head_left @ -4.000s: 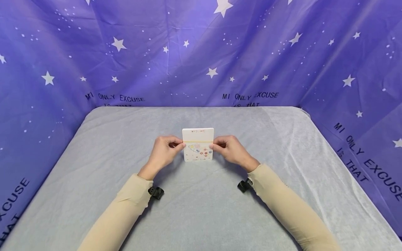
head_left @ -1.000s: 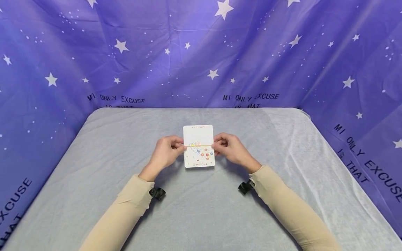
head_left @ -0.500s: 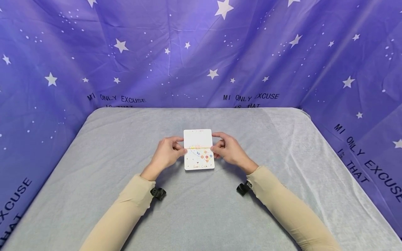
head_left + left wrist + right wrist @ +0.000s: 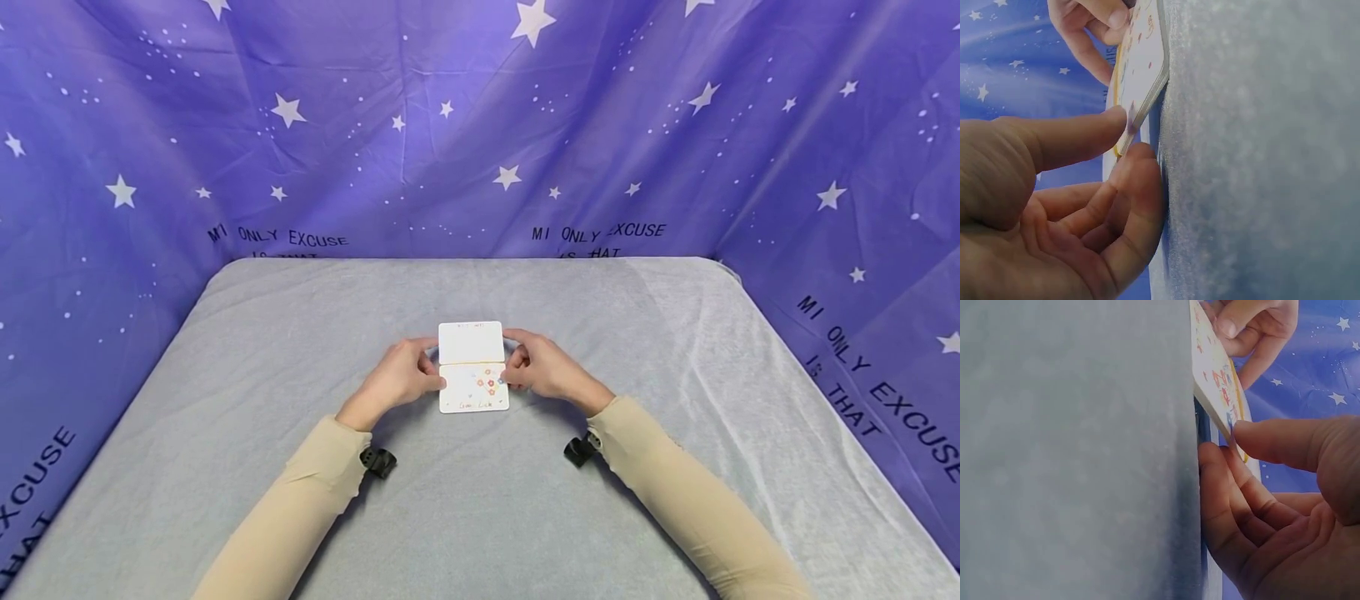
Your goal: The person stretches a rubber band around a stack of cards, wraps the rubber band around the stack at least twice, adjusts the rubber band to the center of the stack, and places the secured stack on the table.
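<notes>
A small white folding case [image 4: 471, 342] with rounded corners lies spread as two panels with a gold line between them. Its near panel bears printed flowers and lettering that seems to read "Good Luck"; its far panel is mostly plain. My left hand [image 4: 393, 375] pinches the left edge, thumb on the near panel. At the right edge my right hand [image 4: 551, 368] does the same, its index finger reaching along the far panel. Both wrist views show the near panel [image 4: 1144, 59] tilted, its lower edge close to the cloth, with curled fingers [image 4: 1216, 500] below it. Its underside is hidden.
A grey plush cloth [image 4: 480, 508] covers the table. Behind and at both sides hangs a purple curtain [image 4: 480, 125] with white stars and lettering. Black wrist cameras [image 4: 378, 462] sit on both beige sleeves [image 4: 675, 492].
Since four seconds ago the case has tilted back and both its panels look broader to me. In the last second it has come lower, and my thumbs have slid from the gold line onto the near panel.
</notes>
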Tool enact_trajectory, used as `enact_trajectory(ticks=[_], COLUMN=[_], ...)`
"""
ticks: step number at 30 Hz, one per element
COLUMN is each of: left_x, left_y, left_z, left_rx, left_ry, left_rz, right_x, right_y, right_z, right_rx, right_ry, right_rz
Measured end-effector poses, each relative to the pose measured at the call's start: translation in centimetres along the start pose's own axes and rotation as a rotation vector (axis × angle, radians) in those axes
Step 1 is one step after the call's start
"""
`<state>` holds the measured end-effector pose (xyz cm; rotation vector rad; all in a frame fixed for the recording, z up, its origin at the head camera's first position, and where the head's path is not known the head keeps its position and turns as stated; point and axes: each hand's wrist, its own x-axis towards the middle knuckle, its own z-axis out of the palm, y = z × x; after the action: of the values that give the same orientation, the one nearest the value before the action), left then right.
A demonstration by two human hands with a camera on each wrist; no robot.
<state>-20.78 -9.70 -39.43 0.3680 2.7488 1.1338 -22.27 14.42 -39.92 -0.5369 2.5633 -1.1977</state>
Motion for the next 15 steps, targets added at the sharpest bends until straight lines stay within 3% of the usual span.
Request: enact_trajectory(ticks=[11, 15], left_x=[-0.13, -0.17], left_y=[0.03, -0.13], left_z=[0.06, 0.04], left_rx=[-0.005, -0.004], left_ry=[-0.04, -0.012], left_rz=[-0.017, -0.019], right_x=[-0.07, -0.2], right_y=[-0.21, -0.17], right_z=[-0.12, -0.4], right_rx=[-0.065, -0.111], right_ry=[-0.039, -0.046], right_rz=[-0.027, -0.015])
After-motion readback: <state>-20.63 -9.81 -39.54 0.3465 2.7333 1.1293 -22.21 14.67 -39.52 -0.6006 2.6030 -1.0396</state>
